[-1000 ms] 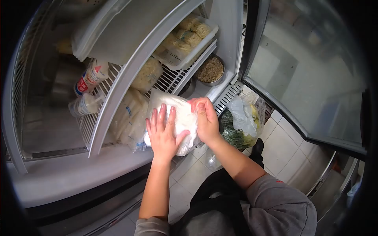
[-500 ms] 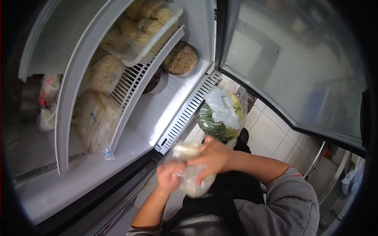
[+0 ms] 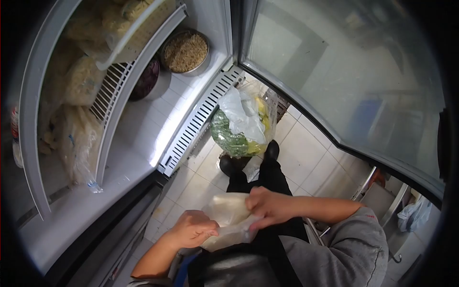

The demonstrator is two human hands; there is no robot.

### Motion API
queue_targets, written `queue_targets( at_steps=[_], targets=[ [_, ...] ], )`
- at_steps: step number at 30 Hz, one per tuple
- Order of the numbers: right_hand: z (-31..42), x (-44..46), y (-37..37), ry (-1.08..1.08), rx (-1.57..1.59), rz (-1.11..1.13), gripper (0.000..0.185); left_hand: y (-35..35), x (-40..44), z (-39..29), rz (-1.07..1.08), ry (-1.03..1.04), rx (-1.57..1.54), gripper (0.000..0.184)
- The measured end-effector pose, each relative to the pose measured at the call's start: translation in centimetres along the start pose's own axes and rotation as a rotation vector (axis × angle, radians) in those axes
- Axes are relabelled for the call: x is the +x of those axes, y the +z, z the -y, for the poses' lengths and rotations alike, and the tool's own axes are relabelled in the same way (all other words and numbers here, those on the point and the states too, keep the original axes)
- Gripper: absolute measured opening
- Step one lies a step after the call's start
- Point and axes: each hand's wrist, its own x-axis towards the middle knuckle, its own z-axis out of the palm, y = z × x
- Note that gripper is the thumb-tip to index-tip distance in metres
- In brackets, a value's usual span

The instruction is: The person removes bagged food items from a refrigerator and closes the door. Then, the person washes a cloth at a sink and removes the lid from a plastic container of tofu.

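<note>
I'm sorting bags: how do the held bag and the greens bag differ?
The held bag shows whitish contents; the greens bag shows green and yellow. Left hand and right hand grip the held bag; the greens bag sits untouched beyond the shoes. Both are plastic.

Whitish, crumpled, filled plastic bag [image 3: 228, 214]

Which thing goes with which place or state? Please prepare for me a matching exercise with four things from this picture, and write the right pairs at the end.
Things
1. metal bowl
2. bag with pale contents
3. glass door
4. wrapped greens

Places or states
A. near the black shoes
B. swung open
C. on the bottom of the fridge
D. held by the left hand and right hand

Right pairs: 1-C, 2-D, 3-B, 4-A
</note>
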Motion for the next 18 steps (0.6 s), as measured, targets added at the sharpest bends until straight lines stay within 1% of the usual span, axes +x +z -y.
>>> queue_targets(
  at_steps=[1, 3, 4, 5, 7, 8, 9, 10, 11, 12, 13, 14, 15, 17, 18],
  targets=[
    [-0.6, -0.9, -0.5, -0.052, 0.049, -0.182, 0.031, -0.3, 0.4, -0.7, -0.008, -0.006, -0.016, 0.012],
    [-1.9, -2.4, -1.6, -0.033, 0.257, -0.306, 0.032, -0.5, 1.1, -2.1, 0.065, -0.047, 0.108, 0.013],
    [-1.8, -2.7, -2.0, -0.036, 0.353, -0.412, 0.037, -0.3, 1.5, -2.7, 0.066, -0.056, 0.108, 0.015],
    [-1.6, -2.9, -2.2, -0.029, 0.351, -0.4, 0.037, -0.1, 2.1, -3.3, 0.055, -0.056, 0.099, 0.015],
    [-1.2, -3.2, -1.8, 0.048, 0.714, -0.606, 0.038, 0.4, 3.3, -4.0, 0.081, -0.006, 0.127, 0.019],
    [-3.2, -3.9, -0.5, 0.089, 0.773, -0.58, 0.037, 0.7, 4.0, -4.0, 0.07, -0.005, 0.112, 0.019],
    [-3.6, -3.3, 0.1, 0.107, 0.708, -0.565, 0.024, 1.0, 4.8, -3.9, 0.06, 0.033, -0.004, 0.021],
    [-3.7, -2.6, 0.7, 0.135, 0.714, -0.572, 0.025, 1.3, 5.2, -3.8, 0.053, 0.07, -0.117, 0.023],
    [-3.8, -2.1, 1.2, 0.162, 0.723, -0.578, 0.034, 1.7, 5.1, -3.5, 0.044, 0.068, -0.132, 0.023],
    [-4.0, -1.7, 1.5, 0.18, 0.729, -0.566, 0.034, 2.0, 4.7, -3.1, -0.028, -0.033, -0.107, 0.024],
    [-4.3, -1.4, 1.6, 0.337, 0.889, -0.576, 0.044, 2.3, 4.5, -3.1, -0.103, -0.138, -0.082, 0.027],
    [-4.6, -1.2, 1.9, 0.495, 1.046, -0.581, 0.055, 2.0, 4.3, -3.2, -0.039, -0.354, 0.089, 0.03],
    [-5.0, -1.1, 2.8, 0.506, 1.051, -0.56, 0.055, 2.3, 4.3, -3.1, -0.052, -0.369, 0.077, 0.03],
    [-6.0, -1.2, 4.5, 0.648, 1.26, -0.522, 0.058, 3.0, 4.2, -2.5, 0.074, -0.794, 0.578, 0.031],
    [-5.8, -1.2, 4.2, 0.662, 1.314, -0.461, 0.057, 3.6, 3.8, -1.9, 0.027, -0.815, 0.682, 0.026]
  ],
)
